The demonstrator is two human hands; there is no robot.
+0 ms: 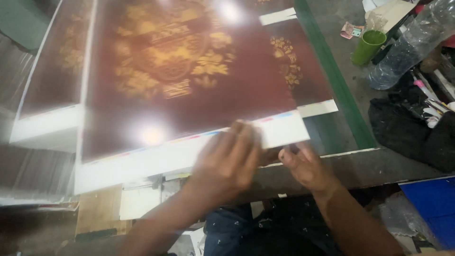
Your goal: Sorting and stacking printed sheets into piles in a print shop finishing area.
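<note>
**Glossy maroon sheet under two hands**

Maroon and gold, the big glossy printed sheet (189,80) lies on a green-edged work table (339,90), its white bottom margin hanging past the near edge. The left hand (227,163) lies spread and flat on that white margin, fingers open, pressing rather than gripping. The right hand (305,166) sits just right of the sheet's lower right corner, fingers loosely curled at the corner's edge; whether it pinches the paper I cannot tell, since the picture is blurred there. A second printed sheet (52,71) of the same kind lies just left of the maroon sheet.

Handling this well seems to call for a flat palm, even pressure and a light touch at the corner, so the glossy face neither creases nor smears.

Well right of the sheet stand a green plastic cup (367,46), contents hidden, and a clear plastic bottle (407,45) lying tilted, seemingly empty. A black bag (407,125) slumps below them.
</note>
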